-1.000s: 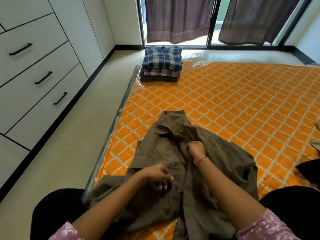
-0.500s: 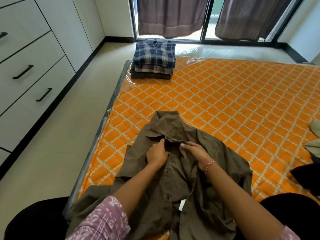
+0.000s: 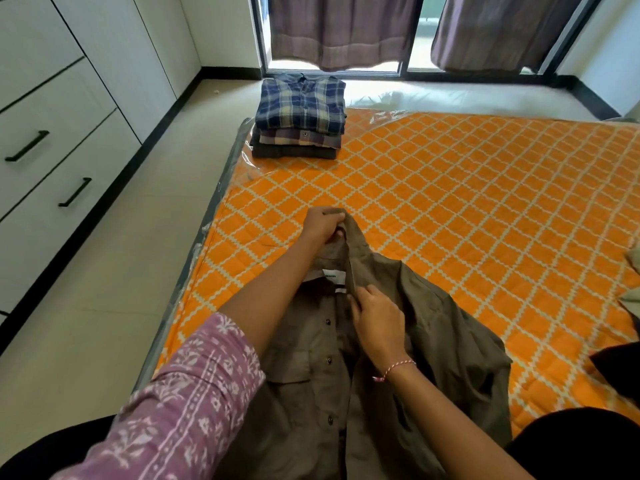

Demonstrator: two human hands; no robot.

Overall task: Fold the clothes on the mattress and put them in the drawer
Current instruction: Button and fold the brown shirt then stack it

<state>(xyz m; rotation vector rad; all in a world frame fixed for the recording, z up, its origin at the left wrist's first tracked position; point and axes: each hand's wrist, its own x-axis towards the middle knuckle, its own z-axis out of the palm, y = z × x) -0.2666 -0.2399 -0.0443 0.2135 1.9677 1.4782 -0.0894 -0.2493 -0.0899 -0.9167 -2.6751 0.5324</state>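
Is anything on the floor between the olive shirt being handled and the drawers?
Nothing visible. Both hands already grip the olive shirt, left hand at the collar, right hand at the placket. The floor toward the drawers shows no obstacle; they are all closed.

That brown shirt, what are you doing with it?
A person is getting the brown shirt ready to fold on the orange mattress. The left hand grips the collar at the top, and the right hand pinches the front edge near the buttons. A stack of folded shirts sits at the far corner of the mattress. The white drawers on the left are all closed, so nothing from this pile has gone in yet.
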